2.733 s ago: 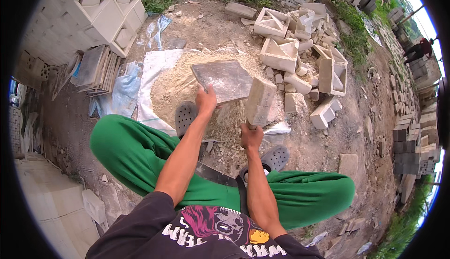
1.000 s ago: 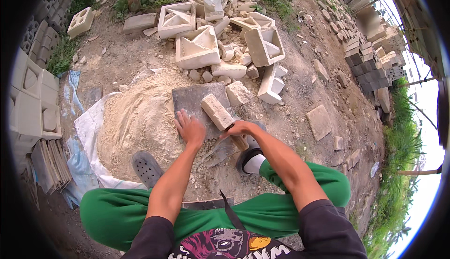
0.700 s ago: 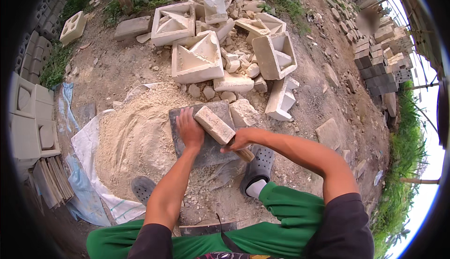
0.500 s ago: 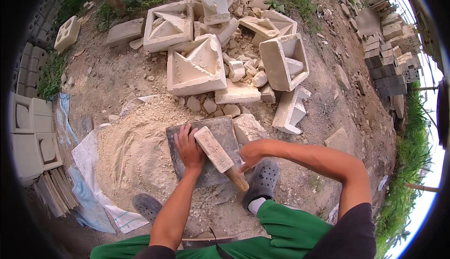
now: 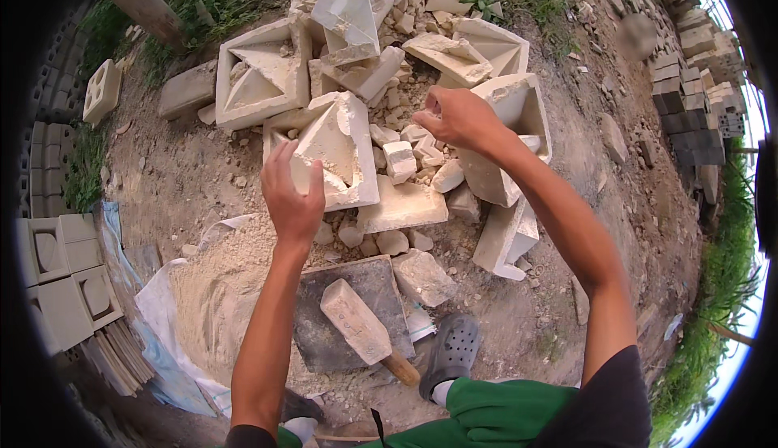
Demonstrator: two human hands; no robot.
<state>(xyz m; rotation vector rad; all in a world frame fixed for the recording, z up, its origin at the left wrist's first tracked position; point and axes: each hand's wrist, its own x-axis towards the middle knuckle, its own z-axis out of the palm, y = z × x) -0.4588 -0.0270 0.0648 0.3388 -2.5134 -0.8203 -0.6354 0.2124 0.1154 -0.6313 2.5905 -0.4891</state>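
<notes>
My left hand [image 5: 292,205] is open, fingers spread, at the near left edge of a broken cream block [image 5: 344,144] with triangular recesses. Some fingertips overlap the block's left wall; I cannot tell whether they touch it. Over the rubble [image 5: 399,162] my right hand [image 5: 463,120] hovers with bent, loosely parted fingers and nothing visible in them. Its wrist crosses in front of another hollow cream block [image 5: 506,95], hiding part of it. Below both hands, a wooden mallet [image 5: 356,322] with a dusty square head lies on a dark flat slab [image 5: 312,338], handle toward my foot.
A mound of pale crushed grit [image 5: 219,286] lies on white sheeting [image 5: 158,302] to the left. More broken blocks [image 5: 263,75] stand at the far side. A rough stone [image 5: 423,278] sits beside the slab. Grey bricks [image 5: 685,115] are stacked at far right.
Both hands have left the mallet and slab and moved forward to the broken blocks. The mallet now lies alone on the slab. The view has shifted, and my left foot has drawn back.
</notes>
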